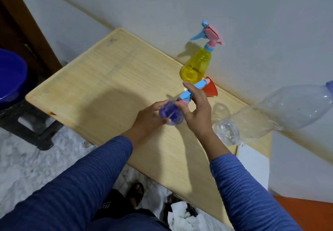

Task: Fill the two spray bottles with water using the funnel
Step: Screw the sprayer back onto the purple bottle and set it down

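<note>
Blue basin (10, 76) on black stool (30, 130) beside wooden table (100, 79).

We curled our left hand (150, 116) round the left side of the purple bottle (171, 114), thumb on top. Our right hand (195, 108) pinched its spray head from the right, both forearms reaching in from below.

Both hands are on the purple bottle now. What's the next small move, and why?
Probably unscrew the spray head: the right hand grips it while the left hand steadies the purple bottle. The head is on, so the orange funnel behind it can't go in yet.
</note>
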`<state>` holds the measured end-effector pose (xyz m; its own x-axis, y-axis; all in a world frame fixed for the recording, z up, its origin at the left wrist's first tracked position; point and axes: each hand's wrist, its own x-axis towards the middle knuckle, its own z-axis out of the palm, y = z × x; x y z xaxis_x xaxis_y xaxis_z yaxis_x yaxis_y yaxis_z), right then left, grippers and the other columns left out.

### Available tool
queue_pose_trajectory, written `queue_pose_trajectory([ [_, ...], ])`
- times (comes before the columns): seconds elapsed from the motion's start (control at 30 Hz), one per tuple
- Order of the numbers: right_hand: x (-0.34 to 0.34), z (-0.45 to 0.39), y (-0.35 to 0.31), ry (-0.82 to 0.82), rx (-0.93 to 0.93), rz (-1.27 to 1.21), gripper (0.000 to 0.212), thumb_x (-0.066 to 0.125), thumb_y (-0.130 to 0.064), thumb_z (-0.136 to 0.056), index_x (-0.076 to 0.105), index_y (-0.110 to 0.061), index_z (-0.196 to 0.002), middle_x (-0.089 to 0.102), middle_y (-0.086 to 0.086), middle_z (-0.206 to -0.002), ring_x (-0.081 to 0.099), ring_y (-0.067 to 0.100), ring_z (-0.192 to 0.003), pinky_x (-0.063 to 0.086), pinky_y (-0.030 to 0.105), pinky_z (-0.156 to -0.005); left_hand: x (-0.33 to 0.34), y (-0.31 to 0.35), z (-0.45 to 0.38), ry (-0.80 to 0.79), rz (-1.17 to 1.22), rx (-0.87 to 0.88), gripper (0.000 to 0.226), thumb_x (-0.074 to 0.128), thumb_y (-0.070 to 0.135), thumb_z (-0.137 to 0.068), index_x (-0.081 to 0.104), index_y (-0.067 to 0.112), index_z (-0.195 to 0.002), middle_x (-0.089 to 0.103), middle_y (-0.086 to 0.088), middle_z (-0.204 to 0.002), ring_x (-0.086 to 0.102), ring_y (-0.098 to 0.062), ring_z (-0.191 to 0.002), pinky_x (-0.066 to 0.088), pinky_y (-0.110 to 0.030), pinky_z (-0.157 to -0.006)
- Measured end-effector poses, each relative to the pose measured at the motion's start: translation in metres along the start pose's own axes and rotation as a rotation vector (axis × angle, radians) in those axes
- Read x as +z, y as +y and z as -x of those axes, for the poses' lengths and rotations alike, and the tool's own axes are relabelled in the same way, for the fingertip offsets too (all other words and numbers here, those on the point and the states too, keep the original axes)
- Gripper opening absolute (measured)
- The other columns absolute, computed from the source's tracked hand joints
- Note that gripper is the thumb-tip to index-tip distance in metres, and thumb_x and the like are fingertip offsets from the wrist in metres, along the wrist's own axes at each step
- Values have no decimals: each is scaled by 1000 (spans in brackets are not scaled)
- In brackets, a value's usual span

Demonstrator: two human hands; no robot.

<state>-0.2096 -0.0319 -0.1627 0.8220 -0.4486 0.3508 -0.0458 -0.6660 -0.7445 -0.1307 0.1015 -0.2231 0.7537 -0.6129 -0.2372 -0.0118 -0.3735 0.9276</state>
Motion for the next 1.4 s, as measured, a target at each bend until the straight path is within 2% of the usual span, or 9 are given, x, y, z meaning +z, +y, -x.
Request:
queue_pose_trajectory([
  [0.13,1,0,-3,-32,-20,56,54,71,-15,-81,50,-26,-129,55,13,-104,43,-8,-96,35,5,-86,0,-1,0,0,-9,-1,67,79,21,-70,52,29,-131,62,6,-122,55,-3,-106,32,8,-69],
  [0.23,-9,3,-2,-125,-63,39,57,55,-5,-90,37,-28,-139,58,-2,-118,53,11,-107,42,18,-92,1,0,1,-6,33,-10,66,78,18,-71,53,29,-131,62,9,-119,54,-2,-105,33,8,-68],
  [0.33,-5,7,-2,-42,-49,11,66,55,3,-87,34,-31,-140,52,-23,-119,53,0,-107,42,16,-94,0,1,1,-15,64,-14,66,78,17,-71,53,28,-131,62,11,-115,54,-2,-104,33,8,-67],
  [0.5,8,3,-3,80,58,18,66,72,-14,-78,42,-35,-133,45,7,-98,46,1,-90,39,5,-85,0,3,1,-10,33,9,65,78,15,-71,54,27,-129,62,13,-111,54,0,-100,33,8,-68],
  [0.73,-8,10,-1,-75,-23,-8,60,52,1,-92,34,-33,-138,42,-31,-131,46,-11,-120,43,17,-97,-1,1,0,-27,16,0,66,77,22,-72,51,31,-131,60,15,-116,54,0,-104,34,7,-69],
  [0.93,9,6,-2,92,61,6,59,72,-18,-79,46,-32,-130,49,2,-109,47,-4,-98,43,12,-89,0,0,-2,-22,-15,7,65,77,21,-71,52,34,-129,59,17,-111,56,-3,-105,36,1,-74],
  [1.1,-4,9,-4,-69,12,-85,57,55,-5,-92,33,-32,-138,47,-1,-140,52,2,-118,46,26,-99,-1,-1,-2,-17,-15,4,67,78,22,-70,52,33,-130,59,19,-109,55,-1,-105,34,6,-71],
  [1.27,4,1,-5,54,76,3,62,75,-15,-76,46,-29,-130,54,-4,-115,53,15,-100,49,36,-91,-1,2,-2,-20,-36,17,65,77,20,-72,51,32,-131,58,17,-110,53,2,-101,33,7,-69],
  [1.4,-6,4,-4,-102,65,-90,70,62,-10,-88,26,-39,-140,40,-22,-139,51,13,-119,46,30,-100,0,-1,-2,-8,-23,13,67,78,23,-71,52,31,-131,61,14,-114,55,1,-105,34,7,-72],
])
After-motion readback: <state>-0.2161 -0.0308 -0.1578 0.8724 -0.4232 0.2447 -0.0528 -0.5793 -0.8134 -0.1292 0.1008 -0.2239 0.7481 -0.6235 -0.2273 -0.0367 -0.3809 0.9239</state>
